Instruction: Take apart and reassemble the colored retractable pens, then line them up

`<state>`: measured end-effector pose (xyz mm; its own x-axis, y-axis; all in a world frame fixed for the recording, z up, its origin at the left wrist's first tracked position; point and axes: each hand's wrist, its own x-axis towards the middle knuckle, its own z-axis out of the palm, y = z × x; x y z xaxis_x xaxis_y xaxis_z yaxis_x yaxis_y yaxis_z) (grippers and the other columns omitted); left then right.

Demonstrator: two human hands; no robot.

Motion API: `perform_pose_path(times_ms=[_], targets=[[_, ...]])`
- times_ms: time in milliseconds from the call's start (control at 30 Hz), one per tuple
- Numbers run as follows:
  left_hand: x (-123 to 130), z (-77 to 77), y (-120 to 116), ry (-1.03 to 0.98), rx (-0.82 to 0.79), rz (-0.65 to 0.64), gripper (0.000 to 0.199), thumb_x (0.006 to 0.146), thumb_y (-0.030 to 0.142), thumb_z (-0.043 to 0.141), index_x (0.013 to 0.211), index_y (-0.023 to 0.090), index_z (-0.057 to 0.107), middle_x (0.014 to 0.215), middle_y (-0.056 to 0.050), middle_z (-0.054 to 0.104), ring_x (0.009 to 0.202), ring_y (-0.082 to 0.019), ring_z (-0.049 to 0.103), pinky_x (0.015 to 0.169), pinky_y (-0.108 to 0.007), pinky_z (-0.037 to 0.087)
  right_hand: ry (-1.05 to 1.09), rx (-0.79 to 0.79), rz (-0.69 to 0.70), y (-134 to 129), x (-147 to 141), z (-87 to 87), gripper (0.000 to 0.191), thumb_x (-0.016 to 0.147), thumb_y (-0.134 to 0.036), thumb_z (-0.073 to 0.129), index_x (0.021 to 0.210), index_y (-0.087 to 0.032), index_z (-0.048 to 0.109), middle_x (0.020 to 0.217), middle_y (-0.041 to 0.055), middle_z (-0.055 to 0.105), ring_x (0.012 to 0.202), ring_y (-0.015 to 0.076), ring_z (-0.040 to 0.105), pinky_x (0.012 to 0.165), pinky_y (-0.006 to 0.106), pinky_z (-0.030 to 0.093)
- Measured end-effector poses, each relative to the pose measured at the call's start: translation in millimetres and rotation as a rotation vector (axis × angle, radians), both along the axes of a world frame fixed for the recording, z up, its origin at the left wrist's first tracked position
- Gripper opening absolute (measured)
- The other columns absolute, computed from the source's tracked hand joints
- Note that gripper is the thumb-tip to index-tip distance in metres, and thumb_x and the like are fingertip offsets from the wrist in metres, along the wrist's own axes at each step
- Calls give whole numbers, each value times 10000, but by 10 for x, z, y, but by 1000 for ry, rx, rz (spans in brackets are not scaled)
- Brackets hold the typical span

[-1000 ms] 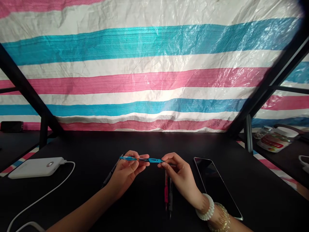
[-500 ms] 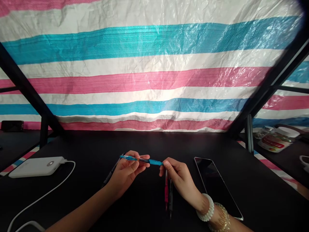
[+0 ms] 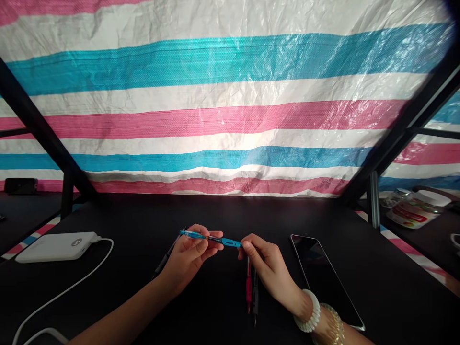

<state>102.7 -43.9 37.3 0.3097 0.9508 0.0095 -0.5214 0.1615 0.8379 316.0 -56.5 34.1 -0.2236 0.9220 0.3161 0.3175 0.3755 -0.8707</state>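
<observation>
Mid-table, a pen (image 3: pixel 212 238) spans the gap between my left hand (image 3: pixel 189 254) and my right hand (image 3: pixel 269 268), held above the black table (image 3: pixel 108 215). Another pen (image 3: pixel 164 258) lies just beyond my left hand. Two pens (image 3: pixel 248 287) lie side by side below my right hand. Right of those, a smartphone (image 3: pixel 323 278) rests on the table. Near the left edge sits a power bank (image 3: pixel 53 247), its cable (image 3: pixel 64 287) trailing toward the near edge. Beyond the right edge, a jar (image 3: pixel 413 213) stands on a separate surface (image 3: pixel 424 244). A tarp (image 3: pixel 230 120) hangs behind the far edge.
</observation>
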Motion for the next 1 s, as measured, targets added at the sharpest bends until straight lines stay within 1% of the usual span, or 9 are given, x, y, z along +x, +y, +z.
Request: perform_pose_path(times_ms=[100, 200, 367, 467, 533, 600, 733, 867, 1000], targets=[[0, -7, 10, -2, 3, 15, 152, 794, 247, 764, 846, 197, 630, 1066, -50, 735, 860, -155, 711, 819, -247, 517, -2, 36, -19, 11, -10, -23, 176, 954, -385, 560, 982, -217, 603, 822, 18, 649, 668, 157, 558, 608, 266, 418], [2, -21, 12, 8, 6, 12, 154, 795, 254, 764, 854, 194, 635, 1043, -44, 733, 834, -147, 708, 792, -239, 518, -61, 99, -34, 6, -9, -33, 156, 966, -355, 541, 928, -212, 591, 819, 14, 624, 655, 147, 535, 597, 259, 414], [15, -34, 8, 7, 0, 24, 160, 762, 229, 792, 838, 198, 655, 981, -18, 735, 783, -126, 700, 761, -223, 515, -151, 194, -28, -19, 3, -19, 155, 1001, -308, 473, 938, -209, 574, 774, 1, 558, 643, 141, 502, 592, 256, 384], [20, -31, 16, 3, 0, 33, 163, 729, 229, 818, 811, 194, 681, 943, -13, 736, 747, -121, 693, 741, -224, 515, -172, 214, -10, -24, 4, -8, 167, 1011, -295, 448, 942, -209, 572, 783, 3, 546, 667, 144, 503, 611, 258, 376], [20, -28, 22, 11, 8, 40, 165, 708, 232, 833, 790, 190, 696, 920, -13, 735, 728, -121, 687, 727, -226, 514, -174, 201, 4, -27, 0, -2, 193, 1016, -301, 433, 920, -206, 570, 776, 3, 537, 671, 145, 498, 616, 258, 369], [18, -27, 26, 22, 21, 53, 163, 695, 235, 842, 772, 186, 706, 897, -15, 734, 711, -117, 676, 718, -227, 511, -170, 167, 26, -29, -8, -3, 258, 1024, -317, 408, 846, -200, 554, 745, -1, 522, 662, 144, 487, 613, 257, 362], [17, -21, 28, 30, 42, 76, 164, 679, 239, 852, 757, 183, 719, 858, -18, 726, 686, -101, 640, 711, -221, 503, -131, 62, 81, -29, -26, -25, 374, 1030, -372, 377, 714, -197, 474, 666, -21, 474, 604, 128, 435, 570, 244, 338], [14, -16, 33, 19, 41, 78, 167, 668, 240, 858, 742, 177, 723, 825, -20, 712, 665, -84, 601, 687, -203, 490, -113, -17, 122, -38, -36, -33, 390, 1025, -408, 384, 707, -196, 462, 634, -37, 440, 569, 113, 395, 533, 232, 312], [0, -43, 35, 32, -3, 101, 169, 680, 242, 849, 792, 182, 737, 895, -25, 706, 717, -85, 607, 755, -215, 498, -132, -4, 120, -54, -38, -15, 362, 1034, -384, 360, 762, -194, 505, 688, -21, 509, 606, 119, 449, 573, 232, 354]])
